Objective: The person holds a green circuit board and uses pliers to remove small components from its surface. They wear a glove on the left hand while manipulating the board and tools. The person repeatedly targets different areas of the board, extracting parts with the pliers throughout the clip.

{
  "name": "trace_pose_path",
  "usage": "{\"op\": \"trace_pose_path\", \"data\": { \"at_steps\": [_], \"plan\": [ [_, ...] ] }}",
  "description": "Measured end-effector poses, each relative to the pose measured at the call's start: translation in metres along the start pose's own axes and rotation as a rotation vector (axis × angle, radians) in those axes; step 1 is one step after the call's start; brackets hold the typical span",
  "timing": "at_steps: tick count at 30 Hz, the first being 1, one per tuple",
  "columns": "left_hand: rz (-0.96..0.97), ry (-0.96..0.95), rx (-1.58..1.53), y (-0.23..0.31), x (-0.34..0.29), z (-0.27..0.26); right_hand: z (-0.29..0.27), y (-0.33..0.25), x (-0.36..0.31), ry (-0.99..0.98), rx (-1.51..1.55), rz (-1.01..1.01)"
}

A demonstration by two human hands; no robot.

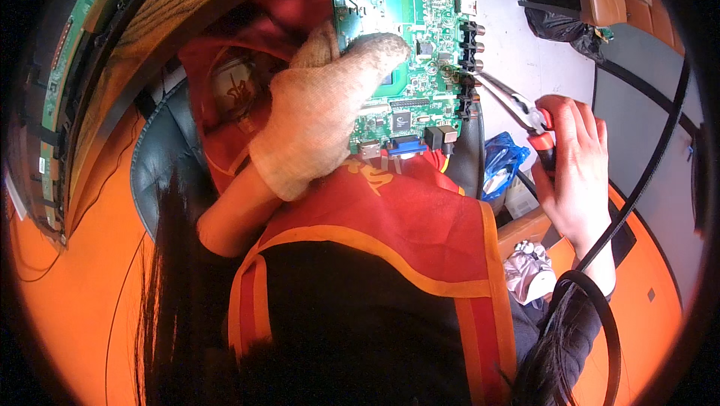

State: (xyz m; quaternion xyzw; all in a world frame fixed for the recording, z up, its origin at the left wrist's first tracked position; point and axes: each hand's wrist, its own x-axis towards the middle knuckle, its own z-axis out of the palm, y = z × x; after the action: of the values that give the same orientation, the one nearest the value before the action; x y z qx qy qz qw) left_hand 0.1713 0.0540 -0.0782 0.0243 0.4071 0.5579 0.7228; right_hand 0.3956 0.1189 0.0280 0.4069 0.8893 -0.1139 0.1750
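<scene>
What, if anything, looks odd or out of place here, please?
Only the left hand wears a glove, its thumb smudged grey; the right hand, holding pliers, is bare, so they look mismatched. Glare hides part of the board, so I cannot judge damage.

Head-worn fisheye camera, left unit of a side-by-side pair, facing downward over the apron (390,245), left hand (315,113) and right hand (579,151) at close range, orange floor (79,293) farther off, edges bowed near the rim
</scene>
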Motion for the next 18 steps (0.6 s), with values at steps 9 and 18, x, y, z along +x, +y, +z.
{"op": "trace_pose_path", "data": {
  "at_steps": [9,18],
  "plan": [
    [0.016,0.109,0.118,0.001,0.0,0.003,0.02,-0.008,0.021,0.091,-0.438,-0.035],
    [0.052,0.16,0.212,0.001,0.004,0.003,0.023,-0.007,0.027,0.068,-0.391,-0.024]
  ]
}}
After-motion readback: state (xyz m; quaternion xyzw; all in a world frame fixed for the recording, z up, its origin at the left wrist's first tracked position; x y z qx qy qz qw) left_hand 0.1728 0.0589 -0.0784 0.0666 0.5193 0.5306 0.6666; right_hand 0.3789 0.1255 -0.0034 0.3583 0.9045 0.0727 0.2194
